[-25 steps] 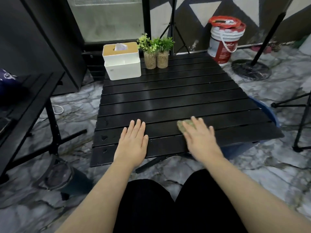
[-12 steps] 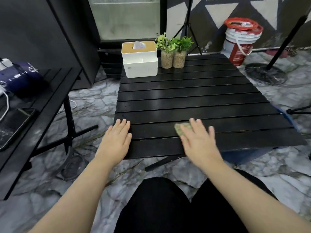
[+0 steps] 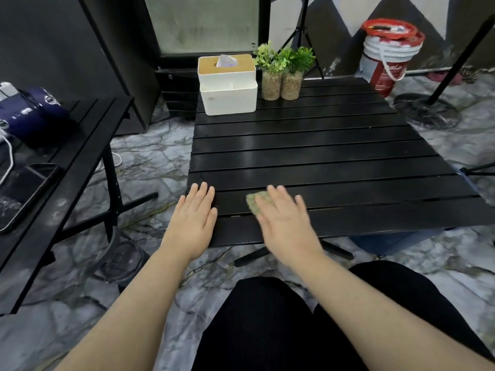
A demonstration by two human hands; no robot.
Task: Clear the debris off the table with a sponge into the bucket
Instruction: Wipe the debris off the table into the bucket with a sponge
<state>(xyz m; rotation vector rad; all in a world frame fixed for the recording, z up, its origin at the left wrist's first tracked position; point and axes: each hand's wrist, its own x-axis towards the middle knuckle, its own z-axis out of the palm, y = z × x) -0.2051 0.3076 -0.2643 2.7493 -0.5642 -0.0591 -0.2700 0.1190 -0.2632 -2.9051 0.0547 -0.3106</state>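
A green-yellow sponge (image 3: 255, 201) lies on the near part of the black slatted table (image 3: 316, 145). My right hand (image 3: 286, 218) presses flat on it, fingers spread, and covers most of the sponge. My left hand (image 3: 194, 218) rests flat on the table's near left corner, holding nothing. A blue bucket (image 3: 396, 241) sits on the floor under the table's near right edge, mostly hidden by the tabletop. I see no debris on the dark slats.
A white tissue box (image 3: 227, 85) and two small potted plants (image 3: 284, 69) stand at the table's far edge. A white and red paint bucket (image 3: 388, 56) stands behind. A second black table (image 3: 72, 145) at left carries a phone (image 3: 22, 191) and a blue bag (image 3: 29, 111).
My view has swung to the left, showing more of the side table. My left hand has shifted from the middle to the table's left corner. The right hand stays on the sponge.
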